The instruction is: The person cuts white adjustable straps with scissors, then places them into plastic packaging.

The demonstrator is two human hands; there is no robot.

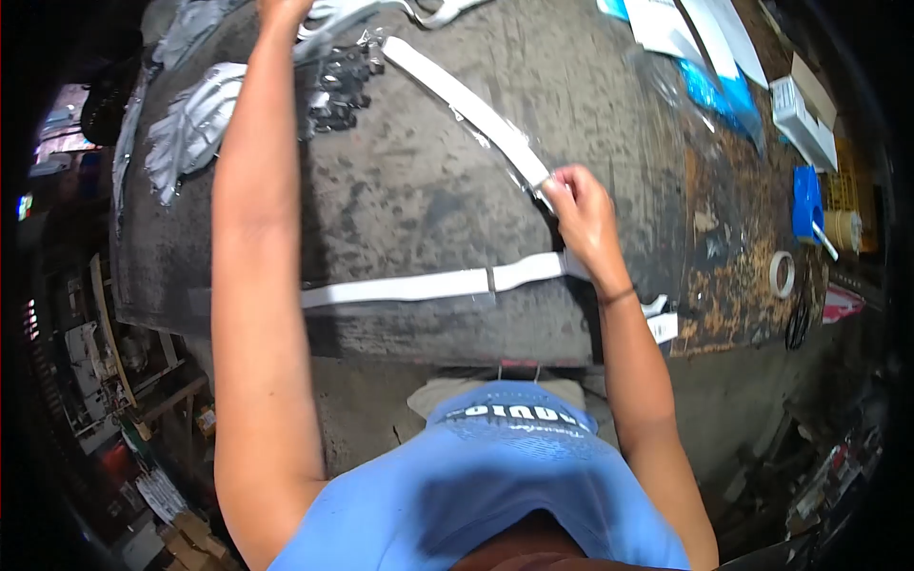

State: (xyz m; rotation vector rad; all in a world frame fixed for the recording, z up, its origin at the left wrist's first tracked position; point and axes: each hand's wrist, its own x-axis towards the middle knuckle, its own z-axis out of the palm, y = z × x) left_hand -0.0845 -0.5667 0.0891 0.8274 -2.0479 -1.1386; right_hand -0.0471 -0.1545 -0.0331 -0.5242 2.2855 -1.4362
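Observation:
My right hand (583, 217) is closed on the near end of a white strap (466, 103), which has clear plastic along its edge. That strap runs diagonally up the dark tabletop to a group of small black pieces (338, 90) in clear wrapping. My left hand (284, 8) is at the top edge, beside more white straps (352, 13); its fingers are cut off by the frame. Below my right hand, a second white strap (400, 287) with a dark band lies across the table, partly hidden behind my left forearm.
Plastic-wrapped grey-white bundles (195, 124) lie at the left. Toward the right are papers (666, 29), blue plastic packaging (714, 95), a white box (803, 119), a blue container (807, 202) and a tape roll (782, 274). A white tag (663, 328) rests near the front edge.

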